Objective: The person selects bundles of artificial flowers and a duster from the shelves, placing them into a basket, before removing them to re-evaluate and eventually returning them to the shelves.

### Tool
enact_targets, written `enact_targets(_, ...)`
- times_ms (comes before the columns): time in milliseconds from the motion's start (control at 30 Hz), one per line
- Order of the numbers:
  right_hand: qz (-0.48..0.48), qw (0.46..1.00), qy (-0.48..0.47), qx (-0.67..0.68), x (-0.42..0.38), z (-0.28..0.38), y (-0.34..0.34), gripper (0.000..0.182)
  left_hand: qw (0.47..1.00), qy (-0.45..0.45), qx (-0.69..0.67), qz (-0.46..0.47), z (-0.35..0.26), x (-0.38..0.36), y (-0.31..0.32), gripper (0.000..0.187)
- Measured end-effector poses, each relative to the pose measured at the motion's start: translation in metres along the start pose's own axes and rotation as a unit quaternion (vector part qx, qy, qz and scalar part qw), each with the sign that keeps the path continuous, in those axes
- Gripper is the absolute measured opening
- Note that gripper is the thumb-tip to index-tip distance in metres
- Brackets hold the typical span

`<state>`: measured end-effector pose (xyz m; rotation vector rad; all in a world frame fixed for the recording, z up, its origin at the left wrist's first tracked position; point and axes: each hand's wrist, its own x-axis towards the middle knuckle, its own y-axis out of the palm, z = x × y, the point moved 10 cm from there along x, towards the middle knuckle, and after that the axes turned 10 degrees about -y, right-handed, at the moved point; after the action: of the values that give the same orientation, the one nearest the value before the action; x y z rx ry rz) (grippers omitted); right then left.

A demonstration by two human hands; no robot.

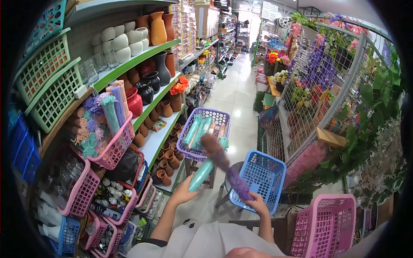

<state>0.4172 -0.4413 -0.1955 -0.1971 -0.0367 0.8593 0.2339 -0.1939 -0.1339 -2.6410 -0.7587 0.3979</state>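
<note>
My left hand (186, 191) is closed round the lower end of a teal flower bundle (201, 174) in a shiny clear sleeve. My right hand (258, 204) grips a purple flower bundle (238, 182), smeared by motion; a brownish bundle (211, 146) continues upward in line with it. Both slant up toward a purple basket (188, 153) that stands on a stool and holds several teal and peach bundles. Beneath my right hand a blue basket (279, 172) rests on a dark stool, its bottom showing.
At left, shelves carry white pots (122, 47), vases (161, 71) and clay pots (163, 176). A pink basket (112, 160) of similar bundles juts out there. On the right are a wire rack (301, 124) with artificial flowers and another pink basket (318, 228). A tiled aisle (234, 92) runs ahead.
</note>
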Motion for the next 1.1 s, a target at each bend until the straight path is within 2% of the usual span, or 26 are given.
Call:
enact_targets(33, 0.099, 0.995, 0.025, 0.012, -0.005, -0.004, 0.015, 0.031, 0.996, -0.023, -0.074, 0.042, 0.005, -0.002, 0.006, 0.061)
enact_targets(67, 0.101, 0.994, 0.028, 0.014, -0.006, -0.006, 0.014, 0.031, 0.996, -0.028, -0.074, 0.043, 0.032, 0.002, 0.01, 0.061)
enact_targets(133, 0.223, 0.975, -0.014, 0.014, -0.015, 0.0, 0.035, 0.035, 0.99, 0.132, 0.032, -0.04, 0.018, -0.007, -0.001, 0.067)
enact_targets(167, 0.203, 0.978, -0.008, 0.057, -0.013, -0.004, 0.031, 0.039, 0.976, -0.064, -0.196, 0.066, 0.062, 0.001, 0.012, 0.075)
enact_targets(200, 0.202, 0.978, -0.006, 0.059, -0.01, -0.008, 0.03, 0.039, 0.967, -0.099, -0.211, 0.106, 0.046, -0.003, 0.013, 0.071)
enact_targets(267, 0.043, 0.994, -0.096, -0.013, 0.005, 0.006, -0.003, 0.036, 0.834, -0.082, -0.495, 0.227, 0.014, -0.008, 0.022, 0.064)
enact_targets(300, -0.039, 0.998, -0.042, 0.001, 0.006, 0.006, -0.015, 0.032, 0.836, -0.066, -0.492, 0.235, 0.014, -0.006, 0.021, 0.062)
enact_targets(333, -0.083, 0.995, -0.051, 0.008, 0.006, 0.021, -0.022, 0.03, 0.835, -0.069, -0.493, 0.233, 0.012, -0.007, 0.02, 0.062)
enact_targets(433, -0.087, 0.993, -0.084, 0.006, 0.007, 0.029, -0.033, 0.027, 0.823, -0.057, -0.49, 0.281, 0.008, -0.009, 0.028, 0.058)
enact_targets(500, 0.064, 0.995, 0.013, -0.075, -0.002, 0.022, -0.015, 0.043, 0.806, -0.071, -0.524, 0.265, 0.013, -0.01, 0.031, 0.061)
enact_targets(533, 0.066, 0.995, 0.015, -0.075, -0.005, 0.025, -0.019, 0.043, 0.789, -0.085, -0.555, 0.249, 0.018, -0.01, 0.033, 0.063)
enact_targets(567, 0.146, 0.988, 0.021, -0.044, -0.012, 0.025, -0.007, 0.046, 0.762, -0.099, -0.596, 0.233, 0.038, -0.008, 0.035, 0.063)
enact_targets(600, 0.225, 0.974, 0.026, -0.013, -0.022, 0.027, 0.007, 0.048, 0.704, -0.105, -0.657, 0.249, 0.054, -0.008, 0.042, 0.06)
enact_targets(633, 0.249, 0.968, -0.006, -0.029, -0.024, 0.036, 0.01, 0.052, 0.875, -0.017, -0.446, 0.186, 0.062, -0.003, 0.035, 0.059)
enact_targets(667, 0.251, 0.968, -0.004, -0.027, -0.022, 0.031, 0.009, 0.052, 0.972, 0.072, -0.196, 0.109, 0.065, -0.004, 0.03, 0.059)
enact_targets(700, 0.202, 0.978, -0.034, -0.044, -0.014, 0.029, -0.003, 0.051, 0.859, -0.027, -0.46, 0.223, 0.059, -0.009, 0.041, 0.06)
enact_targets(733, 0.152, 0.984, -0.063, -0.06, -0.008, 0.032, -0.013, 0.051, 0.655, -0.123, -0.677, 0.311, 0.04, -0.019, 0.051, 0.062)
enact_targets(800, 0.098, 0.994, -0.036, -0.04, -0.001, 0.033, -0.022, 0.048, 0.669, -0.114, -0.662, 0.317, 0.033, -0.018, 0.052, 0.066)
enact_targets(867, -0.036, 0.996, -0.061, -0.05, 0.003, 0.057, -0.044, 0.044, 0.686, -0.084, -0.636, 0.343, 0.015, -0.021, 0.051, 0.068)
enact_targets(900, -0.059, 0.99, -0.114, -0.06, 0.006, 0.06, -0.05, 0.041, 0.687, -0.082, -0.636, 0.342, 0.005, -0.024, 0.052, 0.068)
enact_targets(933, -0.058, 0.99, -0.117, -0.059, 0.004, 0.06, -0.053, 0.041, 0.808, -0.079, -0.518, 0.269, 0.004, -0.021, 0.048, 0.068)
enact_targets(967, -0.002, 0.993, -0.08, -0.086, 0.003, 0.053, -0.047, 0.043, 0.901, -0.071, -0.384, 0.186, 0.007, -0.015, 0.037, 0.069)
enact_targets(1000, 0.055, 0.991, -0.042, -0.113, 0.001, 0.043, -0.041, 0.045, 0.902, -0.069, -0.385, 0.184, 0.016, -0.011, 0.041, 0.069)
enact_targets(1033, 0.111, 0.989, -0.063, -0.073, -0.002, 0.043, -0.031, 0.047, 0.977, -0.01, -0.205, 0.057, 0.028, -0.004, 0.025, 0.071)
enact_targets(1067, 0.113, 0.989, -0.064, -0.074, -0.002, 0.041, -0.031, 0.047, 0.996, 0.047, -0.013, -0.073, 0.033, -0.004, 0.01, 0.072)
enact_targets(1100, 0.171, 0.983, -0.034, -0.057, -0.006, 0.038, -0.018, 0.047, 0.994, -0.018, 0.086, -0.063, 0.04, -0.004, 0.008, 0.071)
